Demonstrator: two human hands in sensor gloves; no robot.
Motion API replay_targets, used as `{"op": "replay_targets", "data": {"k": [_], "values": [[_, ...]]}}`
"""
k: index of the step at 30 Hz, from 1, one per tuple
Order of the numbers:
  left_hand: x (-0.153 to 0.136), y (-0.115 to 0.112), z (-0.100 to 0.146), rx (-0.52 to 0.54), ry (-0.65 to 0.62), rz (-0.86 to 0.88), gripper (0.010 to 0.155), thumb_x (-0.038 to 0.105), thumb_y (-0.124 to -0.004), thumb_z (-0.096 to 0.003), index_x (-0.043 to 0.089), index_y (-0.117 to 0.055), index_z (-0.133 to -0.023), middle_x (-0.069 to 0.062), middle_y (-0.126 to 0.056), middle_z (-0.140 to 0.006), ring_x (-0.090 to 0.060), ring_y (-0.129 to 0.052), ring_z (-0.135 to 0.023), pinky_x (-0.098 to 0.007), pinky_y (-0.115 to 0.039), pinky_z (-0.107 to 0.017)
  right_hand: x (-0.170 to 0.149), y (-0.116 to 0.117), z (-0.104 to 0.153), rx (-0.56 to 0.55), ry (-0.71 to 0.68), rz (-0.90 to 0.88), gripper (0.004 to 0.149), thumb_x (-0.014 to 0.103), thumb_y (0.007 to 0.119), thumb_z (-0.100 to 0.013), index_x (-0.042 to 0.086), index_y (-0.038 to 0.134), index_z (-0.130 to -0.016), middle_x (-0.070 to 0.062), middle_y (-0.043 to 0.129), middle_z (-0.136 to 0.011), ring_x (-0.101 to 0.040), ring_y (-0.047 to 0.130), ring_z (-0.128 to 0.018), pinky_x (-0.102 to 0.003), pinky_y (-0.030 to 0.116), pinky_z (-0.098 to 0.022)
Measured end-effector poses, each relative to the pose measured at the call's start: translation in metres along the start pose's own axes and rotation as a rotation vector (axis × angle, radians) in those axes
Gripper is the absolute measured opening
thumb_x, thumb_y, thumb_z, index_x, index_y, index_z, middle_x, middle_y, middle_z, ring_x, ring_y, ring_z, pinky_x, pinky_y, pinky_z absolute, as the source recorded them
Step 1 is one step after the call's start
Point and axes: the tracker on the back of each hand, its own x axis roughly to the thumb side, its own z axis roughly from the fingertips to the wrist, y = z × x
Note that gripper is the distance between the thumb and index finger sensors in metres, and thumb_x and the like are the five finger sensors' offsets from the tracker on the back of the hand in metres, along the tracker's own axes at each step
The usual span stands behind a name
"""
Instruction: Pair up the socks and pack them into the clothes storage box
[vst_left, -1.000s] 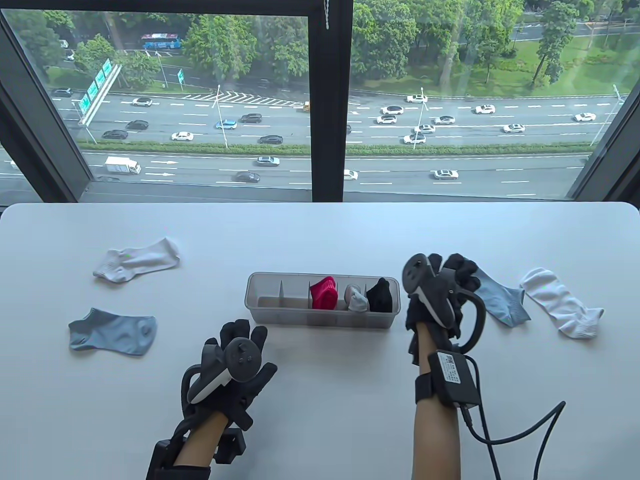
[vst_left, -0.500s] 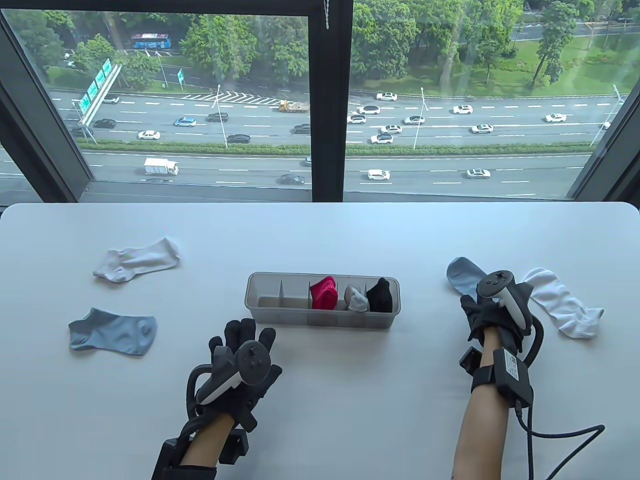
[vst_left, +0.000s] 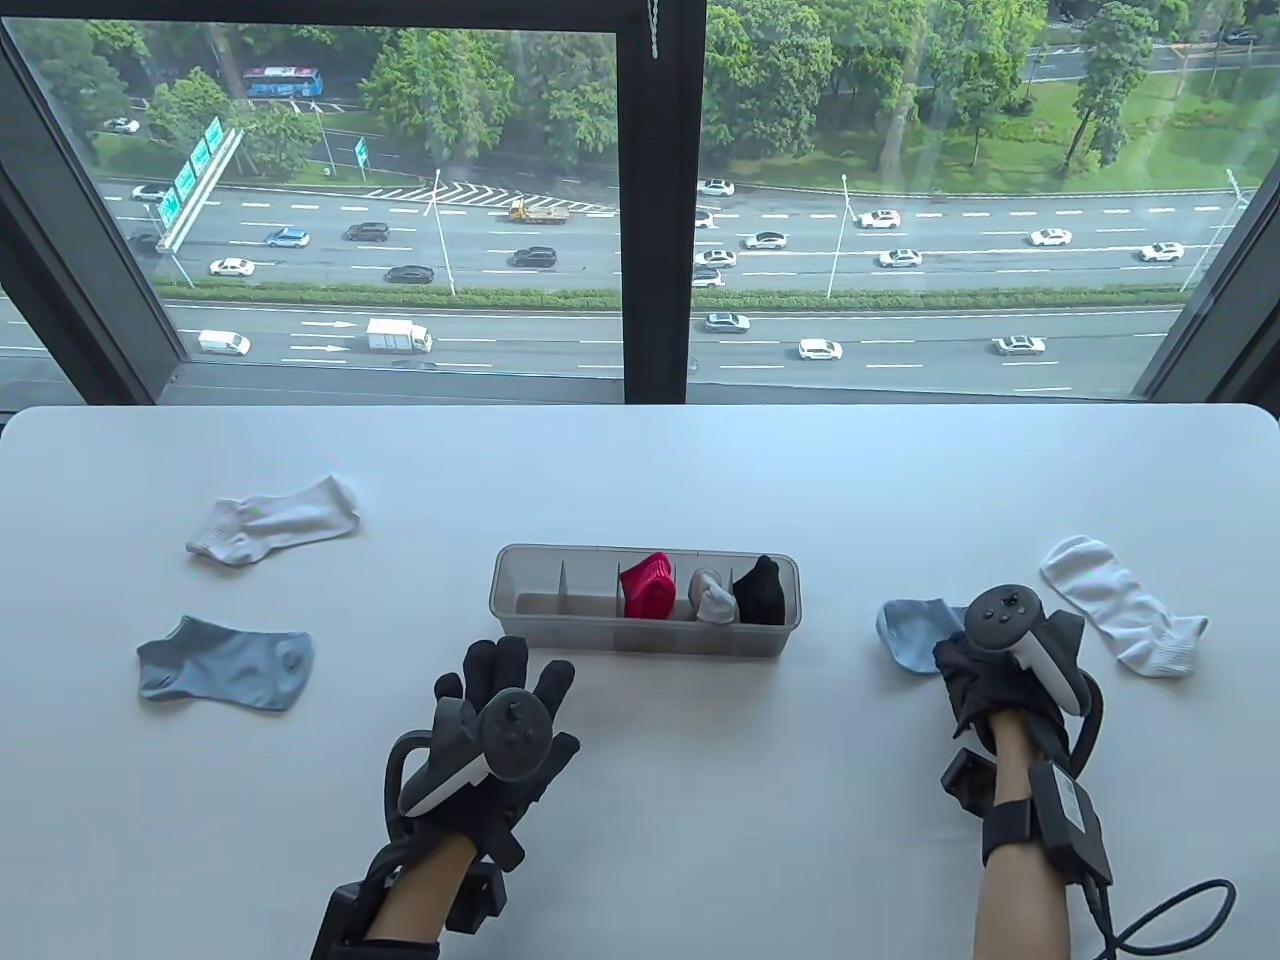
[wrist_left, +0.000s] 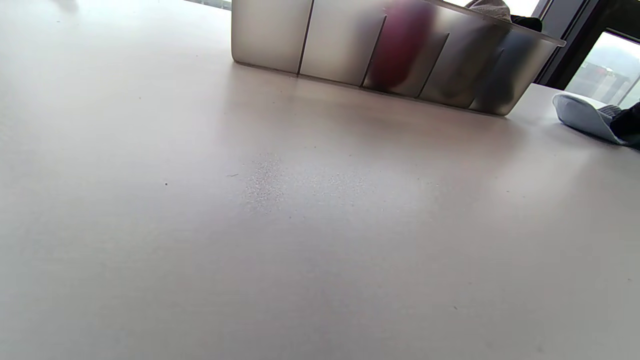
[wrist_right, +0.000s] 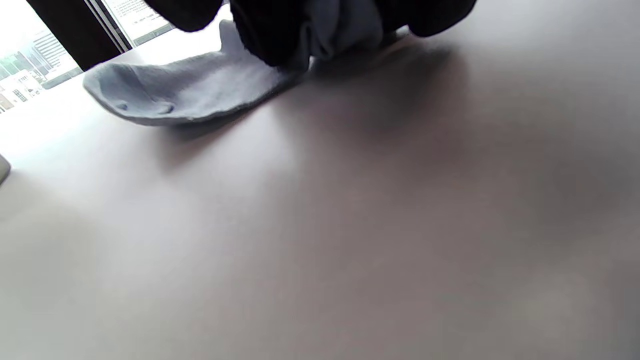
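The right hand clutched a bunched end of the light blue sock, whose toe trailed on the bench to its left, where dragging might loosen it, while the left hand lay slack, holding nothing.

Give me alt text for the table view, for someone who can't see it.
The right hand grips a light blue sock on a white table, while the left hand hovers open near a storage box holding red, grey and black socks.
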Motion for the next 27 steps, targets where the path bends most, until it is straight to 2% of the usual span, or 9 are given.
{"op": "replay_targets", "data": {"k": [5,8,10,14,18,21,23,25,27], "values": [[0.011,0.003,0.010,0.021,-0.109,0.049,0.070,0.051,-0.049,-0.0586,0.031,-0.008,-0.112,-0.013,0.009,-0.115,-0.046,0.004,-0.108,-0.066,-0.012,-0.075,0.030,0.006,0.047,-0.061,-0.162,-0.039,0.055,0.040,0.061,-0.062,0.008,0.059,-0.106,-0.030,0.054,-0.112,-0.051,0.058,-0.100,-0.063,0.054,-0.073],[0.015,0.008,0.015,0.061,-0.202,0.121,0.073,0.054,-0.050,-0.0574,0.025,-0.016,-0.114,-0.023,-0.016,-0.120,-0.053,-0.033,-0.112,-0.069,-0.037,-0.077,0.065,0.003,0.085,-0.234,-0.328,-0.039,0.052,0.042,0.065,-0.060,0.011,0.067,-0.101,-0.027,0.065,-0.108,-0.047,0.070,-0.095,-0.063,0.057,-0.071],[0.016,0.009,0.015,0.079,-0.245,0.211,0.077,0.057,-0.049,-0.0567,0.016,-0.019,-0.115,-0.031,-0.028,-0.118,-0.055,-0.054,-0.106,-0.067,-0.054,-0.073,0.090,0.005,0.110,-0.256,-0.427,-0.051,0.052,0.042,0.065,-0.060,0.012,0.068,-0.101,-0.026,0.066,-0.108,-0.046,0.071,-0.095,-0.062,0.057,-0.072],[0.017,0.004,0.013,-0.033,-0.320,0.577,0.086,0.062,-0.045,-0.0552,0.007,-0.014,-0.113,-0.037,-0.035,-0.115,-0.056,-0.063,-0.101,-0.066,-0.060,-0.070,0.144,0.029,0.155,-0.166,-0.635,-0.086,0.054,0.044,0.066,-0.059,0.014,0.064,-0.104,-0.024,0.061,-0.111,-0.045,0.068,-0.098,-0.063,0.056,-0.072],[0.013,-0.005,0.008,-0.117,-0.377,0.865,0.092,0.066,-0.042,-0.0540,0.003,-0.007,-0.110,-0.039,-0.033,-0.115,-0.057,-0.064,-0.100,-0.066,-0.061,-0.070,0.186,0.065,0.177,0.015,-0.805,-0.237,0.055,0.045,0.068,-0.059,0.018,0.062,-0.106,-0.019,0.056,-0.116,-0.043,0.063,-0.103,-0.064,0.052,-0.074],[0.013,-0.011,0.004,-0.169,-0.441,1.168,0.095,0.068,-0.045,-0.0538,0.003,-0.003,-0.109,-0.038,-0.032,-0.114,-0.054,-0.065,-0.100,-0.063,-0.061,-0.071,0.204,0.088,0.192,0.123,-0.904,-0.220,0.057,0.045,0.068,-0.058,0.019,0.059,-0.108,-0.016,0.045,-0.119,-0.045,0.052,-0.107,-0.067,0.046,-0.074],[0.010,-0.015,0.002,-0.165,-0.387,1.311,0.087,0.062,-0.053,-0.0551,0.009,-0.011,-0.109,-0.034,-0.032,-0.113,-0.051,-0.067,-0.099,-0.061,-0.063,-0.072,0.204,0.092,0.197,0.049,-0.951,-0.112,0.060,0.046,0.068,-0.058,0.020,0.056,-0.110,-0.014,0.040,-0.121,-0.045,0.044,-0.109,-0.069,0.043,-0.074],[0.005,-0.018,-0.001,-0.108,-0.304,1.398,0.059,0.046,-0.052,-0.0604,0.019,-0.030,-0.108,-0.027,-0.046,-0.112,-0.045,-0.080,-0.092,-0.056,-0.071,-0.069,0.201,0.091,0.198,0.017,-0.995,-0.076,0.058,0.047,0.068,-0.058,0.021,0.058,-0.109,-0.010,0.041,-0.121,-0.041,0.042,-0.110,-0.068,0.043,-0.074],[0.003,-0.017,0.001,-0.028,-0.219,1.452,0.046,0.034,-0.055,-0.0602,0.019,-0.050,-0.103,-0.023,-0.062,-0.107,-0.042,-0.091,-0.083,-0.054,-0.079,-0.063,0.194,0.088,0.196,-0.022,-0.989,-0.152,0.049,0.046,0.068,-0.058,0.025,0.067,-0.102,-0.006,0.055,-0.119,-0.037,0.048,-0.110,-0.067,0.045,-0.074]]}}
